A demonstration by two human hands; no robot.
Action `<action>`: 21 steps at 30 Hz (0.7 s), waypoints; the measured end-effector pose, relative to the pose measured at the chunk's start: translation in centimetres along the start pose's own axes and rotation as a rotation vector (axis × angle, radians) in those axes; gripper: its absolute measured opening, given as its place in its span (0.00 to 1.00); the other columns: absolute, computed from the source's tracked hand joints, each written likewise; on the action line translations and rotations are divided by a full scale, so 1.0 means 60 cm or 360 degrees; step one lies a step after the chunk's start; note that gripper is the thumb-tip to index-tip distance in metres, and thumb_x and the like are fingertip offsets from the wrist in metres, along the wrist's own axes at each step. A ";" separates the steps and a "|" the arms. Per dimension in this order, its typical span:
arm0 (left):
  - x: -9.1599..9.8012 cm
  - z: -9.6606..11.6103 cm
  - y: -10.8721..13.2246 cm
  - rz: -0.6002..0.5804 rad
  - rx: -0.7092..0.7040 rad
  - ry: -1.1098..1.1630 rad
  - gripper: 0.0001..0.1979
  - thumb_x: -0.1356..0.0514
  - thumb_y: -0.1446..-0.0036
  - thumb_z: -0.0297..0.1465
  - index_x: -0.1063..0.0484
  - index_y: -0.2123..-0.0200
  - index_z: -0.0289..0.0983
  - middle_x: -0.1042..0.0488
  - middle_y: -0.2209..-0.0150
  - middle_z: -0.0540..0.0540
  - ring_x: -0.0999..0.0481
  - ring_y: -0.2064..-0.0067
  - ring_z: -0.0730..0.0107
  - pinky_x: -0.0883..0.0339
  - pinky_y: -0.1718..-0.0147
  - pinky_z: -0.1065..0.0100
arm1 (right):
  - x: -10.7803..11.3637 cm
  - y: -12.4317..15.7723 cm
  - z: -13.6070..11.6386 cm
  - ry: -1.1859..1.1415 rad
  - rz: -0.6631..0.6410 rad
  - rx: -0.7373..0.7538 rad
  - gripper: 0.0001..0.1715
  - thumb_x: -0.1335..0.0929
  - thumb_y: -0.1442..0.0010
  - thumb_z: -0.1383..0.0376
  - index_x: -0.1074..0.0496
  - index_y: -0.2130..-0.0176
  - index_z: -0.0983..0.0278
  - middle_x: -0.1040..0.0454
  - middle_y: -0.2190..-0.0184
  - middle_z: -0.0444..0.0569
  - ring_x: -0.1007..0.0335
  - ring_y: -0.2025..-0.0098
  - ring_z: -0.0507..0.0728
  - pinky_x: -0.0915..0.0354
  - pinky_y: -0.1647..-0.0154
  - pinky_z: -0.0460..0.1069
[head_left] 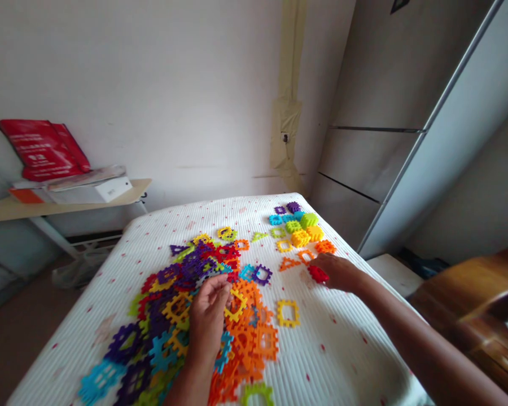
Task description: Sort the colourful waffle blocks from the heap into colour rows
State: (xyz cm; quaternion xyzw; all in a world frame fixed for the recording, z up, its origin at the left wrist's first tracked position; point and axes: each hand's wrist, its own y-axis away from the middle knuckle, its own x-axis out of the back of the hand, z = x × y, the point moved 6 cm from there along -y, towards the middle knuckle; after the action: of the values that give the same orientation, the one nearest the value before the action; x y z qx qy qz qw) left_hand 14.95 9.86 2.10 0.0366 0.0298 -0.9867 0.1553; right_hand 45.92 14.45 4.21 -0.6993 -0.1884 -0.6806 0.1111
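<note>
A big heap of flat interlocking plastic tiles [182,304] in purple, orange, yellow, blue and red covers the white spotted bed cover [355,349]. My left hand [207,321] rests on the heap, fingers curled over a yellow tile [236,301]. My right hand [338,272] reaches to the right side and is closed on a red piece [318,274]. Just beyond it lie orange tiles [298,260] and a cluster of built cubes [302,228] in green, yellow, orange and purple. A lone yellow square tile [288,313] lies between my hands.
A low shelf [68,203] at the left wall carries a red bag [42,149] and white boxes. A grey wardrobe [406,141] stands at the right, with a wooden chair [474,299] near the bed's right edge. The bed's far edge meets the wall.
</note>
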 end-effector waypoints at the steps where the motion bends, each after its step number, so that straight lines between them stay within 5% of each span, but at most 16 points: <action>1: 0.000 0.000 0.000 0.0006 0.0001 0.0008 0.18 0.38 0.55 0.39 0.30 0.61 0.36 0.28 0.73 0.51 0.32 0.74 0.76 0.36 0.74 0.74 | -0.002 -0.001 0.000 0.0025 -0.0019 0.0002 0.24 0.35 0.51 0.73 0.31 0.52 0.64 0.30 0.55 0.56 0.34 0.51 0.61 0.38 0.53 0.53; 8: 0.001 0.003 -0.001 0.0023 -0.0006 0.0033 0.17 0.38 0.56 0.39 0.29 0.62 0.36 0.28 0.74 0.51 0.32 0.75 0.75 0.36 0.75 0.74 | 0.006 0.006 0.000 0.0047 0.0060 -0.0074 0.38 0.31 0.59 0.75 0.36 0.47 0.65 0.33 0.51 0.57 0.37 0.48 0.63 0.39 0.51 0.55; 14: -0.001 0.009 0.002 0.0043 -0.0007 0.0034 0.17 0.38 0.56 0.38 0.29 0.63 0.35 0.28 0.74 0.50 0.32 0.75 0.75 0.36 0.75 0.73 | 0.038 -0.001 -0.062 -0.0027 0.0259 0.0105 0.23 0.37 0.50 0.75 0.31 0.54 0.64 0.30 0.56 0.54 0.33 0.54 0.57 0.37 0.55 0.50; 21: 0.001 0.003 -0.001 0.0041 -0.0013 0.0056 0.17 0.37 0.56 0.39 0.29 0.63 0.35 0.28 0.73 0.50 0.31 0.74 0.74 0.36 0.75 0.73 | 0.031 -0.072 -0.154 0.0008 0.0256 0.0240 0.16 0.39 0.46 0.75 0.29 0.61 0.64 0.28 0.63 0.51 0.32 0.60 0.55 0.38 0.61 0.47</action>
State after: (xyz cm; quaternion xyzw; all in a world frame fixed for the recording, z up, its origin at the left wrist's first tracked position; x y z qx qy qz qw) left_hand 14.84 9.90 2.26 0.0538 0.0361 -0.9837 0.1677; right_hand 35.72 14.76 6.08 -0.7002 -0.1822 -0.6550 0.2180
